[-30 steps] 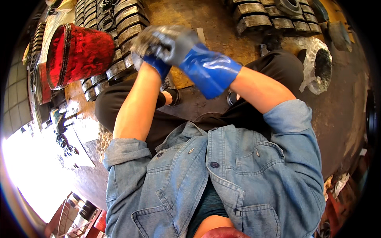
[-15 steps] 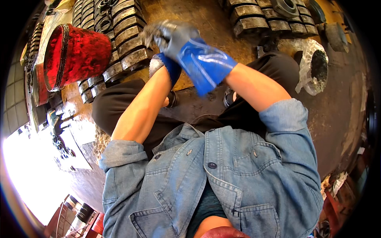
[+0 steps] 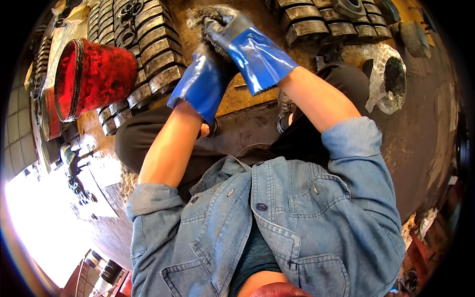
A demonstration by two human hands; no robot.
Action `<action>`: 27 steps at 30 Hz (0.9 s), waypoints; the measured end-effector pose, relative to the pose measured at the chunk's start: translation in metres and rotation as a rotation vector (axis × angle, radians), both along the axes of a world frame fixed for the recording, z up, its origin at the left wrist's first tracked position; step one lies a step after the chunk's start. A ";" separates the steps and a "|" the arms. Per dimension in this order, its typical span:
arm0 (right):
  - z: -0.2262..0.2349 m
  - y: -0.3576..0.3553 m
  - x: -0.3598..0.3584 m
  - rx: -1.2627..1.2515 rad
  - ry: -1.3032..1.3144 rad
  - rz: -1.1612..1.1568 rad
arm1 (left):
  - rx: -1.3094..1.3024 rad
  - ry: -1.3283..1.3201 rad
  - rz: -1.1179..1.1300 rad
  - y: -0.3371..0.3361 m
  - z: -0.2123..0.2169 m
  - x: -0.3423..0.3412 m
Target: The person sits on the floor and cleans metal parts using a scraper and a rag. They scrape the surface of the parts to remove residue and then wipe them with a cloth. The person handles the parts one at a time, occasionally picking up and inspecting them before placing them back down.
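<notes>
Both my hands wear long blue rubber gloves with blackened palms and fingers, stretched out ahead of me between my knees. My right hand (image 3: 231,28) is closed around a dark grey, fuzzy rag (image 3: 198,17) that bulges out past its fingers. Just below and to the left, my left hand (image 3: 213,58) meets the right one. Its fingers are hidden behind the right glove and dark material between the hands, so what it grips does not show. Rows of stacked curved metal blocks (image 3: 161,59) stand close to the left of the gloves.
A red-stained bucket (image 3: 96,76) lies tilted at the left. More metal blocks (image 3: 309,29) are stacked at the far right, with a dark ring (image 3: 351,7) on top. Past my right knee is a plastic-wrapped container (image 3: 391,81) with dark contents. Brown board (image 3: 247,96) lies under my hands.
Both hands have moved farther ahead. The left glove has turned and its blue cuff shows more. My right hand has shifted slightly up and right, with the rag still in it.
</notes>
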State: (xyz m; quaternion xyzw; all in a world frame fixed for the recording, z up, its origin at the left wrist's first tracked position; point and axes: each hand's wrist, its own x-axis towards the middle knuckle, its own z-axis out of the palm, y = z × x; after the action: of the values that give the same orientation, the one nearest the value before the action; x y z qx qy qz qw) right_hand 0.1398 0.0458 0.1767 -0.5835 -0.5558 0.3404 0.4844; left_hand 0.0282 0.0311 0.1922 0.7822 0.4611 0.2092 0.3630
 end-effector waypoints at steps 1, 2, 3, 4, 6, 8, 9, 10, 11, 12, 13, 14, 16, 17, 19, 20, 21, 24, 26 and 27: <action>0.001 0.008 0.006 -0.110 0.015 -0.009 | -0.013 -0.029 0.022 0.000 0.003 -0.007; -0.003 0.006 -0.001 -0.014 -0.036 -0.029 | -0.023 -0.066 0.049 0.003 0.002 -0.012; -0.008 0.000 -0.020 0.179 -0.209 -0.139 | -0.041 -0.096 0.058 0.006 0.001 -0.015; -0.025 0.009 -0.055 0.315 -0.580 -0.475 | -0.054 -0.119 0.070 0.009 0.004 -0.017; -0.037 0.020 -0.091 -0.028 -1.020 -0.831 | -0.069 -0.155 0.054 0.010 0.004 -0.016; 0.007 -0.002 -0.011 0.154 -0.210 0.235 | -0.050 -0.164 0.031 0.002 0.003 -0.024; 0.028 -0.003 0.005 0.157 -0.072 0.116 | -0.037 -0.171 0.000 0.000 0.008 -0.015; 0.031 -0.002 0.007 0.156 -0.001 0.066 | -0.021 -0.172 -0.011 0.000 0.009 -0.015; 0.033 -0.001 0.010 0.157 0.072 0.015 | -0.011 -0.172 -0.019 -0.002 0.010 -0.015; 0.028 -0.001 0.010 0.224 -0.116 -0.046 | -0.004 -0.177 -0.024 -0.005 0.012 -0.014; 0.022 0.000 0.010 0.290 -0.306 -0.108 | 0.000 -0.181 -0.027 -0.006 0.011 -0.013; 0.022 0.003 0.011 0.325 -0.400 -0.132 | 0.009 -0.186 -0.025 -0.003 0.011 -0.011; 0.026 0.010 0.016 0.200 -0.408 -0.108 | 0.010 -0.217 -0.015 -0.004 0.009 -0.013; 0.031 0.014 0.020 0.040 -0.321 -0.055 | 0.006 -0.239 0.006 -0.003 0.008 -0.015; 0.045 0.017 0.041 -0.279 -0.163 0.014 | -0.026 -0.347 0.054 0.006 0.003 -0.008; 0.043 0.017 0.046 -0.343 -0.149 0.074 | -0.069 -0.421 0.122 0.009 -0.001 -0.013; 0.040 0.016 0.051 -0.407 -0.137 0.135 | -0.110 -0.503 0.194 0.016 -0.007 -0.014; 0.001 0.045 0.045 -0.591 1.198 -0.156 | -0.201 -0.698 0.355 0.019 -0.006 -0.015; 0.008 0.041 0.046 -0.682 1.303 -0.142 | -0.167 -0.729 0.318 0.018 -0.006 -0.002; 0.010 0.036 0.045 -0.686 1.337 -0.115 | -0.128 -0.740 0.279 0.013 -0.006 0.005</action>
State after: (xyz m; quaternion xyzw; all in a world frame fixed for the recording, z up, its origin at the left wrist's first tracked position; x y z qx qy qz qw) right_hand 0.1844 0.0820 0.1864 -0.3988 0.0254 0.7503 0.5266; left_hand 0.0332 0.0441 0.1859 0.5598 0.4131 0.4949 0.5205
